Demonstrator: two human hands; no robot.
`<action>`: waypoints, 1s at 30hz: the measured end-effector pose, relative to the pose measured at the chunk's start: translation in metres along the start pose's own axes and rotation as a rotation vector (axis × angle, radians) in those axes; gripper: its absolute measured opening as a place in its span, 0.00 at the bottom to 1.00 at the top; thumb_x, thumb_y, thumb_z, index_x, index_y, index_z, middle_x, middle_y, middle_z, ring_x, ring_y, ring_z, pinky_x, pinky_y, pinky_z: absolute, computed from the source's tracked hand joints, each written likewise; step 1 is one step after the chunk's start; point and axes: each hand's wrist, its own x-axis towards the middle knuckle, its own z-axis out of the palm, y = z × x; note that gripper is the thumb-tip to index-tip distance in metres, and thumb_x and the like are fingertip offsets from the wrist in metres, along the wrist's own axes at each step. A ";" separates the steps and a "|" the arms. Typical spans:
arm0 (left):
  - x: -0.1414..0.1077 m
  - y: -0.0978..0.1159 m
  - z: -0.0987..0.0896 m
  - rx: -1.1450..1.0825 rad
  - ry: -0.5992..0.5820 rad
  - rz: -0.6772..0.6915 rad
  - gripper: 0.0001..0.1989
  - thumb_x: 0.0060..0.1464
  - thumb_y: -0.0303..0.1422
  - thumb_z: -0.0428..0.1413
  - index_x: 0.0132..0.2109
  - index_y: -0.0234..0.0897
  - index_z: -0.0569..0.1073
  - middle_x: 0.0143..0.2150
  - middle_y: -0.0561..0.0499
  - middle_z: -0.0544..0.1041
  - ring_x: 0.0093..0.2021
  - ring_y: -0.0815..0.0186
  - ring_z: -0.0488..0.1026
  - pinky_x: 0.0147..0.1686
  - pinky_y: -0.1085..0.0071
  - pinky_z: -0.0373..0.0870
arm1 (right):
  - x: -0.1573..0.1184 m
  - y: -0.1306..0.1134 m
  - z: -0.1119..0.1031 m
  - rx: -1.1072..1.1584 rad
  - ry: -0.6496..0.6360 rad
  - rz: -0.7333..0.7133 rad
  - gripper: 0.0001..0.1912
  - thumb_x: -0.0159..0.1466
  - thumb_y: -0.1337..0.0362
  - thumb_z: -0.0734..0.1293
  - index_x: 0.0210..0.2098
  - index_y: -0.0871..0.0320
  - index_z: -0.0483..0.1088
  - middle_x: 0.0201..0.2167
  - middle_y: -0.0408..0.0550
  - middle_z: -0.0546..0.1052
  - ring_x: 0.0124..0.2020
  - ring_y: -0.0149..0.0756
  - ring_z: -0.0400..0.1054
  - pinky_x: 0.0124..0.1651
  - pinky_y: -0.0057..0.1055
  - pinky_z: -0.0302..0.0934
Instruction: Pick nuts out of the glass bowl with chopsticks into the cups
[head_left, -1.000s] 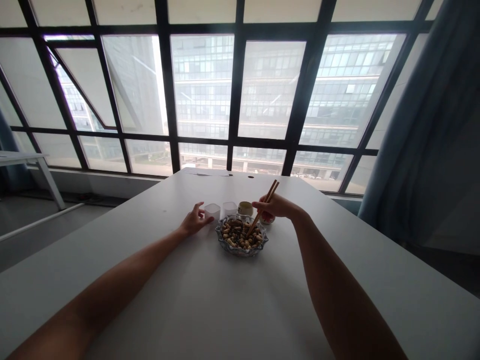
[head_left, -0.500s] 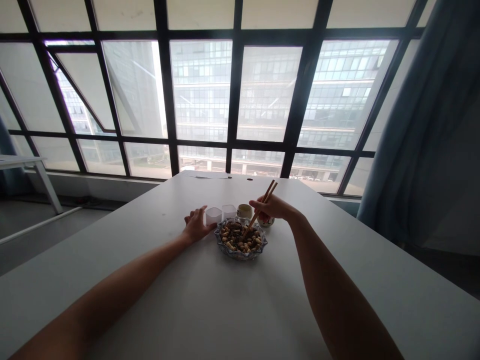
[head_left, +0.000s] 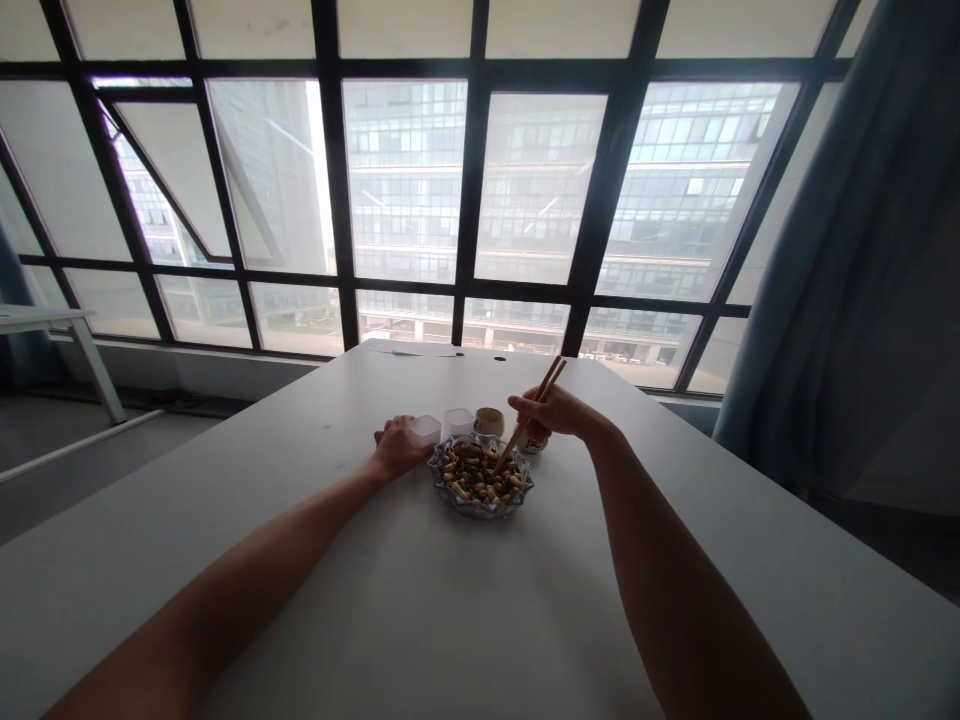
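My right hand (head_left: pixel 551 410) is closed around a pair of wooden chopsticks (head_left: pixel 525 425), held at a slant. Their tips reach into the mix of peanuts and dark pieces (head_left: pixel 480 485) in a scalloped glass bowl (head_left: pixel 484 511). To the bowl's left, my left hand (head_left: pixel 400 447) is closed against the side of a translucent plastic cup (head_left: pixel 426 428); some of its fingers are hidden. A second plastic cup (head_left: pixel 458 421) stands just right of that one. Behind the bowl sits a small yellowish cup (head_left: pixel 489 421), and a patterned cup (head_left: pixel 533 444) is partly covered by my right hand.
Everything stands on a long white table (head_left: pixel 480 610). At its far end are a flat white sheet (head_left: pixel 420 350) and a dark round hole (head_left: pixel 499 358). Large black-framed windows rise beyond, with a blue curtain (head_left: pixel 810 300) at right and another table (head_left: pixel 45 318) at left.
My left hand's fingers have drawn in from a spread pose to the left plastic cup. My right hand and the chopsticks have shifted slightly right, tips still in the bowl.
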 end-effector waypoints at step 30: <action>-0.002 0.005 -0.002 -0.025 -0.050 0.054 0.32 0.49 0.45 0.59 0.59 0.37 0.65 0.52 0.37 0.76 0.54 0.46 0.72 0.50 0.59 0.66 | 0.001 -0.004 0.007 -0.040 -0.189 0.101 0.24 0.63 0.48 0.70 0.22 0.62 0.71 0.15 0.46 0.75 0.16 0.29 0.68 0.21 0.23 0.63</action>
